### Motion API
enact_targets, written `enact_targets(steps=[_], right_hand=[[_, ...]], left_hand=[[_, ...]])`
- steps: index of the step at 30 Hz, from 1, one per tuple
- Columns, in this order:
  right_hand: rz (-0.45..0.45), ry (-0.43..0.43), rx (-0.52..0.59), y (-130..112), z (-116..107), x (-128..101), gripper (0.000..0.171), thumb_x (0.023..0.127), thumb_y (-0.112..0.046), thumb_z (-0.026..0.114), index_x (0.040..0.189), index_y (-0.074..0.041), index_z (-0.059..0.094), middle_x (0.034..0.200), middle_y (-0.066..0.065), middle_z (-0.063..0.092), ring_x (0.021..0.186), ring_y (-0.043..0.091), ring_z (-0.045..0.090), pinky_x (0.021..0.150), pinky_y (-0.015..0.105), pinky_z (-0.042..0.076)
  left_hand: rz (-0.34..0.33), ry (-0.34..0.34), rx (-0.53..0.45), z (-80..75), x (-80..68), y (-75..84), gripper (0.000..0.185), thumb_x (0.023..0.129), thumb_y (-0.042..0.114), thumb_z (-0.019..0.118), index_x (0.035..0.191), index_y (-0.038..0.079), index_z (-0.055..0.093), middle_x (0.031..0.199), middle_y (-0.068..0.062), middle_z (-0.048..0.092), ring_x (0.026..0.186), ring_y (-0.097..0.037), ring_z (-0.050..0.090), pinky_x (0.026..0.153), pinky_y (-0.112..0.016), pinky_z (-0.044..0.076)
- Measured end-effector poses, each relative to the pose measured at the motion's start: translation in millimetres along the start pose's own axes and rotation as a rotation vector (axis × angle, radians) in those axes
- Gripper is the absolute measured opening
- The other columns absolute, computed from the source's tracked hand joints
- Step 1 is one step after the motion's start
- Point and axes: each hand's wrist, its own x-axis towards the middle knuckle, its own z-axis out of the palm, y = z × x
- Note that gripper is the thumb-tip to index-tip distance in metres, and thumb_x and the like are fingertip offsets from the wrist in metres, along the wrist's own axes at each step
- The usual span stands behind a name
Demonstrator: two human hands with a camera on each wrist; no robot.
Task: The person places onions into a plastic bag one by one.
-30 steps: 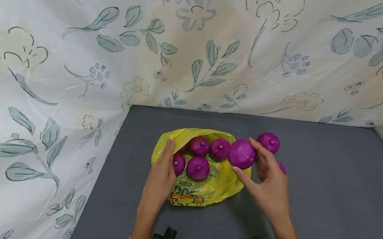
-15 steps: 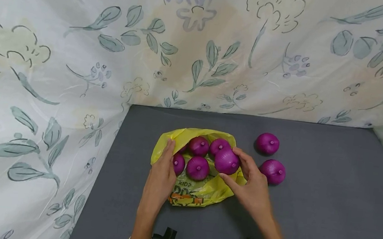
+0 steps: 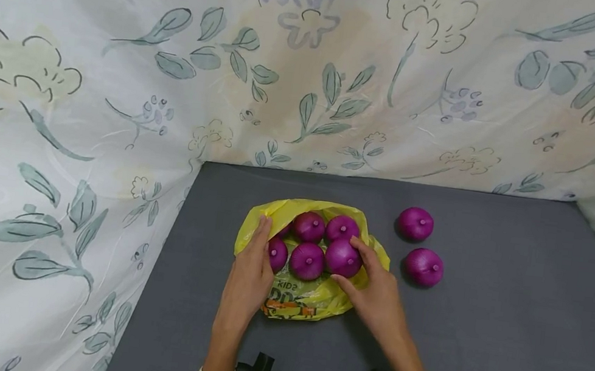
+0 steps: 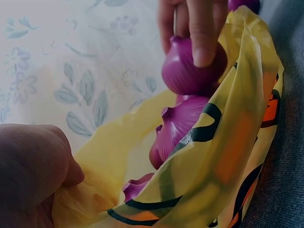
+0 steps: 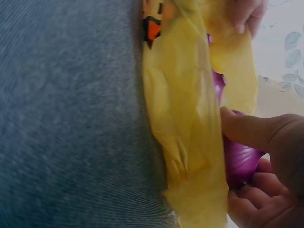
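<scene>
My right hand [image 3: 374, 289] has its grip clamped on one purple onion [image 3: 343, 258], thumb below and fingers over the top, and I hold it inside the open mouth of the yellow bag [image 3: 312, 300]. This onion is touching the other onions in the bag [image 3: 306, 260], which lie together in a small group of four, as far as I can count in the head view. My left hand [image 3: 249, 272] pinches the left edge of the bag mouth, so its grip is closed on the plastic and keeps the mouth open. The bag lies on the grey bench [image 3: 507, 332], near the middle and a little toward the left edge. Two more onions [image 3: 415, 223] lie on the bench to the right of the bag, apart from it and near each other. A flowered cloth [image 3: 93, 95] hangs behind the bench and along its left side.
</scene>
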Motion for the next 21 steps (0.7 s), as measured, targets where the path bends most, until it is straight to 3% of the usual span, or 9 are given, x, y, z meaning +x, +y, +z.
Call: enact_targets(steps=[3,4,7,9,13,15,19,21], right_hand=[[0.02,-0.006,-0.035,1,4,-1,0.08,0.083,-0.022,0.094,0.153,-0.017,0.055,0.145,0.011,0.066,0.116,0.031,0.071,0.093,0.054,0.056],[0.023,-0.006,-0.047,1,5,-1,0.081,0.083,-0.022,0.094,0.154,-0.017,0.054,0.145,0.011,0.066,0.114,0.031,0.071,0.092,0.054,0.057],[0.027,0.0,-0.078,1,8,-1,0.082,0.083,-0.022,0.094,0.154,-0.015,0.054,0.145,0.012,0.066,0.113,0.032,0.072,0.09,0.054,0.057],[0.02,0.006,-0.098,1,9,0,0.082,0.082,-0.021,0.094,0.154,-0.014,0.054,0.146,0.012,0.065,0.114,0.034,0.071,0.09,0.054,0.057],[-0.008,0.018,-0.123,1,11,0,0.082,0.083,-0.02,0.094,0.154,-0.012,0.053,0.149,0.012,0.063,0.12,0.035,0.069,0.094,0.055,0.056],[-0.022,0.019,-0.137,1,12,0,0.082,0.083,-0.019,0.093,0.154,-0.012,0.052,0.151,0.012,0.061,0.123,0.035,0.068,0.096,0.055,0.056],[-0.044,0.013,-0.159,2,14,-1,0.082,0.084,-0.019,0.093,0.154,-0.011,0.051,0.155,0.013,0.057,0.129,0.035,0.065,0.099,0.056,0.054],[-0.053,0.013,-0.167,2,15,0,0.082,0.084,-0.019,0.093,0.154,-0.01,0.051,0.156,0.014,0.056,0.129,0.036,0.065,0.098,0.056,0.054]], left_hand=[[-0.002,-0.002,-0.007,-0.2,-0.6,0.4,0.057,0.112,0.003,0.047,0.167,0.009,0.034,0.172,-0.01,0.032,0.118,-0.037,0.067,0.081,-0.041,0.056],[-0.002,-0.004,-0.01,-0.3,-0.7,0.4,0.057,0.112,0.003,0.047,0.167,0.009,0.034,0.172,-0.01,0.032,0.134,-0.036,0.058,0.087,-0.043,0.056],[-0.007,-0.009,-0.016,-0.5,-0.7,0.2,0.057,0.112,0.003,0.046,0.167,0.01,0.033,0.172,-0.009,0.031,0.152,-0.028,0.037,0.102,-0.048,0.053],[-0.006,-0.007,-0.014,-0.7,-0.4,-0.1,0.057,0.112,0.003,0.046,0.167,0.01,0.033,0.172,-0.009,0.031,0.153,-0.027,0.036,0.108,-0.05,0.049],[-0.001,0.0,-0.014,-1.0,-0.1,-0.2,0.057,0.112,0.003,0.047,0.167,0.01,0.034,0.172,-0.009,0.032,0.138,-0.037,0.055,0.096,-0.047,0.055],[0.002,0.0,-0.015,-1.0,-0.4,0.0,0.057,0.112,0.003,0.047,0.167,0.009,0.034,0.172,-0.009,0.032,0.128,-0.039,0.061,0.084,-0.045,0.056],[0.009,0.002,-0.011,-0.9,-1.0,0.3,0.056,0.112,0.004,0.047,0.167,0.009,0.034,0.172,-0.01,0.032,0.12,-0.039,0.065,0.078,-0.043,0.055],[0.007,0.001,-0.01,-1.0,-1.0,0.4,0.056,0.112,0.004,0.047,0.167,0.009,0.034,0.172,-0.01,0.032,0.094,-0.035,0.07,0.068,-0.04,0.052]])
